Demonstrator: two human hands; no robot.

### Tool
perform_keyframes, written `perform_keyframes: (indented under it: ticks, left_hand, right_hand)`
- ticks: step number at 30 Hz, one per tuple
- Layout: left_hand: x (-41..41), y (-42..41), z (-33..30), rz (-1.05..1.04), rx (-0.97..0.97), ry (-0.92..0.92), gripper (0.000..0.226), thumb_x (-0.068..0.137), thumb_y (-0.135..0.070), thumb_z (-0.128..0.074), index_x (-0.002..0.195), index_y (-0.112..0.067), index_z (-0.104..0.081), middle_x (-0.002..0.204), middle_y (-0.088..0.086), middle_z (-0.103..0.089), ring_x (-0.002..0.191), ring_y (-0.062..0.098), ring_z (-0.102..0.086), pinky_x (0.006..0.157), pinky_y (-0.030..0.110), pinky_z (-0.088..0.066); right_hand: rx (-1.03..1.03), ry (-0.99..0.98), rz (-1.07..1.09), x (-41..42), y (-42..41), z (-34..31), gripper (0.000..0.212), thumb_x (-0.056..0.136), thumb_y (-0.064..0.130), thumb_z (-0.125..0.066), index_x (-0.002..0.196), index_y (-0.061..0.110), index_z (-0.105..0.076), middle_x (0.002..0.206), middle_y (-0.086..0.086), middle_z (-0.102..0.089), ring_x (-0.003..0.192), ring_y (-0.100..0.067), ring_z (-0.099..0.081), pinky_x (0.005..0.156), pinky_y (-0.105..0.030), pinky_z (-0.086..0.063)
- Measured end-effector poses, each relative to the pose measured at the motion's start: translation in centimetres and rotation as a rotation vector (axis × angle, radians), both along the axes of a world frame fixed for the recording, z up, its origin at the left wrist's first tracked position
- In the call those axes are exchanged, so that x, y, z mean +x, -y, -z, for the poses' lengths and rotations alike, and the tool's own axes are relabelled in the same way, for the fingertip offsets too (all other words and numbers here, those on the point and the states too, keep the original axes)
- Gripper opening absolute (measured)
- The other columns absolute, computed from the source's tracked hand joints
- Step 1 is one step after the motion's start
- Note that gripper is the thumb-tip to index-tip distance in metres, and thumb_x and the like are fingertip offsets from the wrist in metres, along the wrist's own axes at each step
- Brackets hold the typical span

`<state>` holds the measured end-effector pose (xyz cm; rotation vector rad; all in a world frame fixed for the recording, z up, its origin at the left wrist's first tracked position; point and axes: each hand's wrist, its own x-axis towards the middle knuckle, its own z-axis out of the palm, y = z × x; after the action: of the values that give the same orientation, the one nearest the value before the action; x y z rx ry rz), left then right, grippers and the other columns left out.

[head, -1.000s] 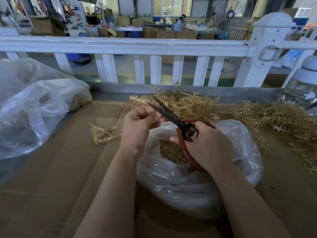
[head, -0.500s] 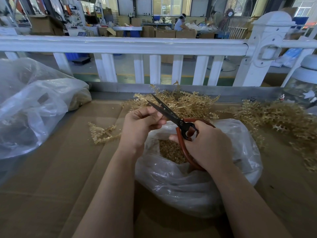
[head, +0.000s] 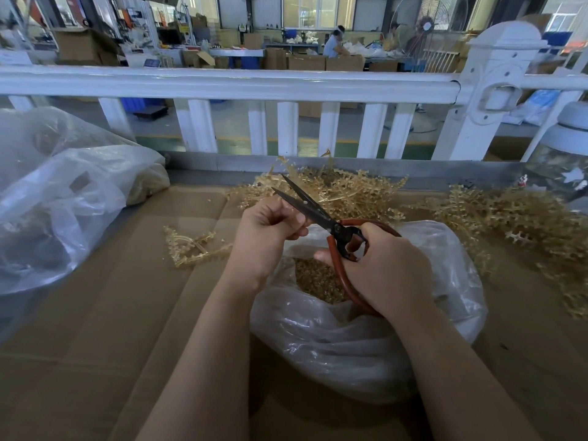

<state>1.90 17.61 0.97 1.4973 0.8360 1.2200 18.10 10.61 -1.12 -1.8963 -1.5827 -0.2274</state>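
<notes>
Centrally, clear bag [head: 366, 345] — tan pellets [head: 318, 281] inside

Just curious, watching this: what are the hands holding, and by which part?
The right hand holds scissors by their red handles. The left hand is curled beside the scissors; whether it pinches anything cannot be told.

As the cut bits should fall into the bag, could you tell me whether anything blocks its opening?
Nothing visible does: the right hand holds the scissors above the open bag, and the left hand is curled at the blades, beside the opening.
</notes>
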Motion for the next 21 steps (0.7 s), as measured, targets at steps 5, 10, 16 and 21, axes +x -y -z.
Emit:
perform_keyframes:
  ticks: [5, 10, 16, 21]
  left_hand:
    - [0.07, -0.09, 0.02, 0.001, 0.007, 0.001, 0.008, 0.091, 0.012, -0.054, 0.095, 0.015, -0.060, 0.079, 0.011, -0.066, 0.068, 0.014, -0.060, 0.073, 0.028, -0.051]
    - [0.06, -0.05, -0.02, 0.010, -0.016, 0.035, 0.010, 0.091, 0.012, -0.055, 0.097, 0.019, -0.058, 0.079, 0.012, -0.065, 0.070, 0.018, -0.059, 0.073, 0.029, -0.051]
    - [-0.03, -0.05, 0.02, 0.018, -0.029, 0.038, 0.006, 0.091, 0.011, -0.055, 0.092, 0.013, -0.060, 0.076, 0.007, -0.067, 0.068, 0.015, -0.061, 0.072, 0.026, -0.052]
    - [-0.06, 0.01, -0.04, 0.044, -0.020, 0.035, 0.019, 0.091, 0.012, -0.055, 0.082, -0.002, -0.063, 0.072, 0.002, -0.067, 0.067, 0.013, -0.061, 0.070, 0.023, -0.053]
  right_hand:
    - [0.030, -0.006, -0.007, -0.15, 0.10, -0.04, 0.080, 0.064, 0.095, -0.028, 0.080, 0.025, -0.062, 0.069, 0.016, -0.058, 0.062, -0.006, -0.049, 0.050, -0.013, -0.030]
    - [0.043, -0.028, -0.018, -0.20, 0.03, -0.08, 0.070, 0.065, 0.094, -0.030, 0.074, 0.030, -0.057, 0.059, 0.024, -0.043, 0.055, 0.003, -0.041, 0.050, -0.013, -0.028]
    - [0.049, -0.035, -0.029, -0.22, 0.02, -0.08, 0.069, 0.066, 0.092, -0.034, 0.072, 0.028, -0.058, 0.059, 0.027, -0.038, 0.055, 0.005, -0.039, 0.051, -0.012, -0.029]
    - [0.052, -0.046, -0.032, -0.31, 0.15, -0.26, 0.067, 0.066, 0.091, -0.035, 0.068, 0.027, -0.054, 0.057, 0.026, -0.038, 0.054, 0.010, -0.038, 0.049, -0.012, -0.026]
